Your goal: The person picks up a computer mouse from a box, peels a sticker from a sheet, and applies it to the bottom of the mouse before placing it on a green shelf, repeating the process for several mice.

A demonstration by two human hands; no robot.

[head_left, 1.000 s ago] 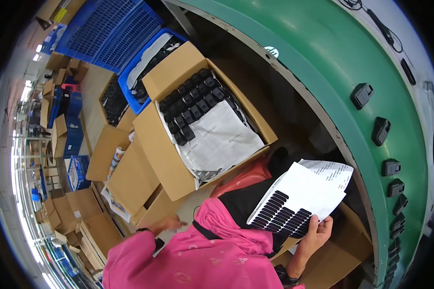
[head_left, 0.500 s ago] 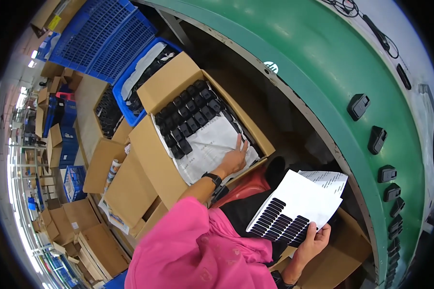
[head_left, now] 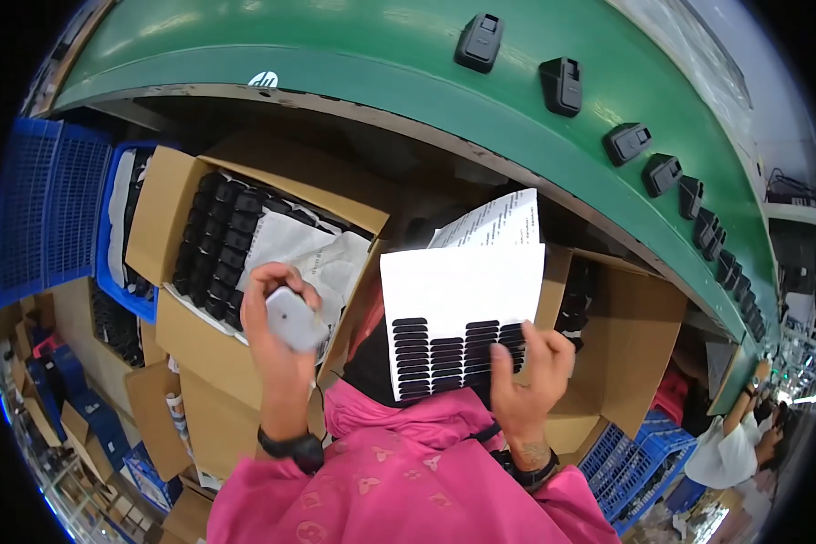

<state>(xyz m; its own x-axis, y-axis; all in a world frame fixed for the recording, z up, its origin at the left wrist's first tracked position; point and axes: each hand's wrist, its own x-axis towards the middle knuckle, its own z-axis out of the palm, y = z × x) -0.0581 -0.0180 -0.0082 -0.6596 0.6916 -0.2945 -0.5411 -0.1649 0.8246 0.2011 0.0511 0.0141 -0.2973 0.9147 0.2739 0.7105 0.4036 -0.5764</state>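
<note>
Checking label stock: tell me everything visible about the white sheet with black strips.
The white sheet looks like paper, roughly rectangular, upper part bare. Below are four columns of black, rounded, sticker-like strips, the second from left starting lower. It overlaps dark cloth at the lap, a printed sheet showing behind its top edge. The right hand overlaps its lower right; whether the thumb presses it is unclear.
</note>
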